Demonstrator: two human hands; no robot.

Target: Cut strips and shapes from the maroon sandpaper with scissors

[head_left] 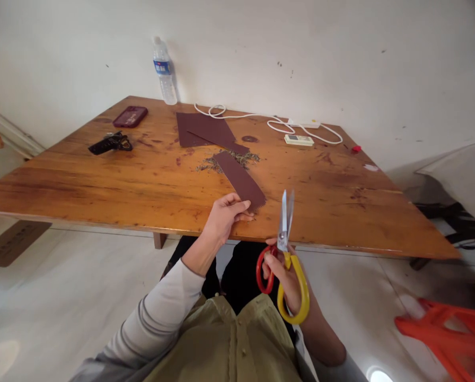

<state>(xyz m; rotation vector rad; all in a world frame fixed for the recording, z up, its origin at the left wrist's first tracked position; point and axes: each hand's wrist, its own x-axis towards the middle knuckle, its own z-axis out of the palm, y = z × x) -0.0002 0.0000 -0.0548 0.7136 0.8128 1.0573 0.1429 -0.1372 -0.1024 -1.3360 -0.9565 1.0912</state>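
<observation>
My left hand (pixel 227 217) pinches the near end of a maroon strip (pixel 239 180), which looks like paper or thin card and has a jagged near edge. The strip's far end reaches over a heap of thin shredded bits (pixel 211 163) on the table. In my right hand (pixel 283 276) is a pair of scissors (pixel 284 233) with one red and one yellow handle. Their blades point up and stand slightly apart, to the right of the strip and not touching it. Behind the heap lie a maroon sheet (pixel 193 130) and a narrower maroon piece (pixel 221 141).
On the wooden table (pixel 161 185) are a water bottle (pixel 165 74), a phone (pixel 130 116), a dark bunch of keys (pixel 111 142), a white remote (pixel 299 140) and a white cord (pixel 253 115) with a power strip (pixel 304 123). An orange stool (pixel 448 323) stands on the right.
</observation>
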